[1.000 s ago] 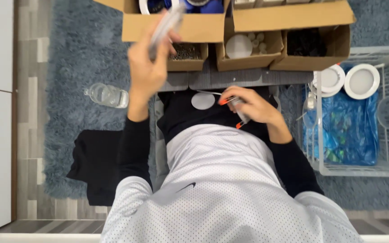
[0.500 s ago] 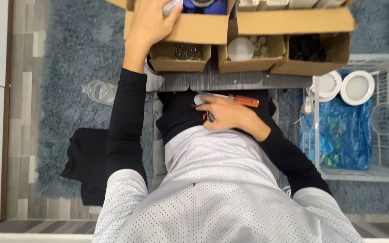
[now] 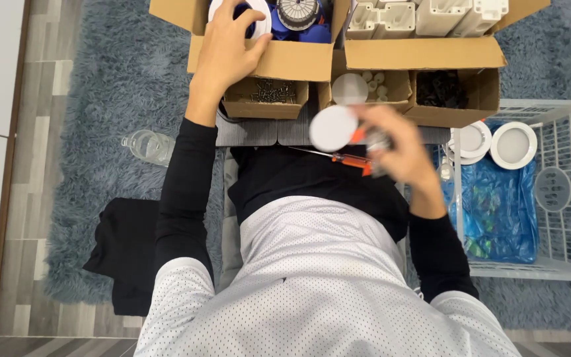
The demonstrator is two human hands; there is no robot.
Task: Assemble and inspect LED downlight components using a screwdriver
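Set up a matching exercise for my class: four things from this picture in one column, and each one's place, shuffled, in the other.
Things
1. left hand
2. white disc
3. clear bottle
4. blue bag

Places
A. on the grey rug, left of the person
B. in the white wire basket
C. in the open cardboard box
D. held in the right hand

Pairs: 1-C, 2-D, 3-A, 4-B

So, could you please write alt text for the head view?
Seen from above, a seated person's left hand reaches into a cardboard box while the right hand holds a white disc, blurred. A white crate stands to the right.
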